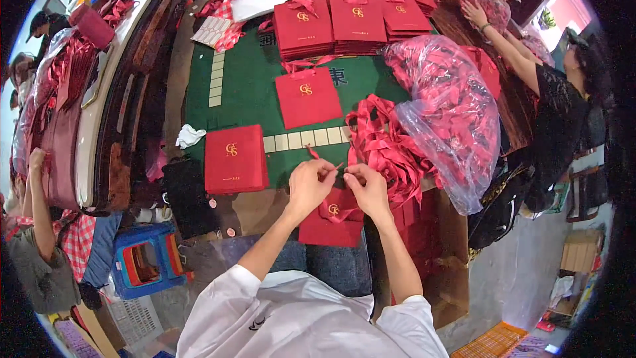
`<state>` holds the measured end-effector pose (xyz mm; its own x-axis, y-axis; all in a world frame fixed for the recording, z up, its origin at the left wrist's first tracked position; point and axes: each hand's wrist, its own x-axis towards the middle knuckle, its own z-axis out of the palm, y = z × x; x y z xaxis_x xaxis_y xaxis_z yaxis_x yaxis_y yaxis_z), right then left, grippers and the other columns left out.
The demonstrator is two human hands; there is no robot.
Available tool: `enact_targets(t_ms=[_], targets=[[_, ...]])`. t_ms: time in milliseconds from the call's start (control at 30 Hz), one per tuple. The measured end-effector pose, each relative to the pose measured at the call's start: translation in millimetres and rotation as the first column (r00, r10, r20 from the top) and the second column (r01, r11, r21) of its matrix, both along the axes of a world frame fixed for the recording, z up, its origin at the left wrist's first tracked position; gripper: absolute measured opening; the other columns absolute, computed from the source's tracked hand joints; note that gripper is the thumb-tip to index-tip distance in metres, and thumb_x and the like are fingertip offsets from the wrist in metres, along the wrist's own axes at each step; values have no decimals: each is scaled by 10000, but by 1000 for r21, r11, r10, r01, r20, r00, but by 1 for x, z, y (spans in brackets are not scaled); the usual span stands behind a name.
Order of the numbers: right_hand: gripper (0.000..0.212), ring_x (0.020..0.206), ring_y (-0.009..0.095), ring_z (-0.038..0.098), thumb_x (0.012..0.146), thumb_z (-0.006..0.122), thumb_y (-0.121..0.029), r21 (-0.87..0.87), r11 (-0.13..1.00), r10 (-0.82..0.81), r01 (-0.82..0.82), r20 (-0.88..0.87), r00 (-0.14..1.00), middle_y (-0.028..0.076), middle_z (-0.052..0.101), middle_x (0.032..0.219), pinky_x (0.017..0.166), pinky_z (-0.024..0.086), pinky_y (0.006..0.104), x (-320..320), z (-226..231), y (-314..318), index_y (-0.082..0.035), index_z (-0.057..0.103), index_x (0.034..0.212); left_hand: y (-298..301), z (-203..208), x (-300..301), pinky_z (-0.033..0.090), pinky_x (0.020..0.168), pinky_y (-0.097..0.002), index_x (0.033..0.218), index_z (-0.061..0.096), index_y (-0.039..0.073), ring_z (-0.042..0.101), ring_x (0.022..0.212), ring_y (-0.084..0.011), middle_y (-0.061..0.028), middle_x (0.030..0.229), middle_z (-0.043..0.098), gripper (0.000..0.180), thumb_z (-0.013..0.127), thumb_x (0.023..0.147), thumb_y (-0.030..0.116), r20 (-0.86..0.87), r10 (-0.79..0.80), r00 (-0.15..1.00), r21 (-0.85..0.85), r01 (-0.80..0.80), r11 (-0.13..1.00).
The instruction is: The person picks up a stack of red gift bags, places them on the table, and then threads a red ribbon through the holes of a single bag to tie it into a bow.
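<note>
A red paper gift bag (pixel 330 233) with gold print rests over my lap at the table's near edge. Above it, my left hand (pixel 309 189) pinches a thin piece of red ribbon (pixel 338 167) between thumb and fingertips. My right hand (pixel 368 191) is closed in a pinch just beside it, apparently on the same ribbon; the fingers partly hide it. Right of my hands lies a heap of loose red ribbons (pixel 391 152). A flat stack of red bags (pixel 234 160) sits to the left, and another red bag (pixel 307 99) lies farther ahead.
Tall stacks of red bags (pixel 303 30) stand at the far side of the green table (pixel 245 103). A clear plastic sack (pixel 447 103) full of ribbons bulges at right. A co-worker (pixel 560 93) reaches in beyond it. Blue stools (pixel 147 258) stand at lower left.
</note>
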<state>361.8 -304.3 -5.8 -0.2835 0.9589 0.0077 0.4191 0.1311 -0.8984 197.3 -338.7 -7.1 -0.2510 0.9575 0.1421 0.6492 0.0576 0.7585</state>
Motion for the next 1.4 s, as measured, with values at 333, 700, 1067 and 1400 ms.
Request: enact_targets(t_ms=[333,700,1067,1400], targets=[[171,781,91,638,901,675,-113,-98,995,12,-30,-181,983,37,687,842,706,511,251,1,-7,2,23,667,1006,-11,14,4,487,607,-348,847,763,104,579,647,-217,-66,708,675,138,781,762,210,35,-56,998,47,54,997],[98,690,48,564,908,662,-111,-187,982,-72,1,-371,926,-30,633,772,639,447,210,1,14,15,-15,660,928,-43,19,-19,459,957,-400,1271,540,15,575,1093,-372,-204,1151,585,444,680,885,185,267,34,963,135,-72,988],[153,620,53,538,880,698,-132,-59,982,-190,181,-263,946,-22,617,681,567,425,238,-11,21,54,20,682,873,-97,41,-34,374,1052,-325,1426,309,-17,502,1249,-204,-171,1291,544,595,590,901,-17,483,-255,838,-125,353,927],[216,748,79,602,940,647,-127,-54,993,-119,106,-396,910,15,658,866,629,489,221,-15,21,53,13,648,1105,-81,30,-56,305,1114,-323,1416,337,5,387,1327,-167,-108,1410,434,571,612,915,15,718,-235,655,6,332,943]])
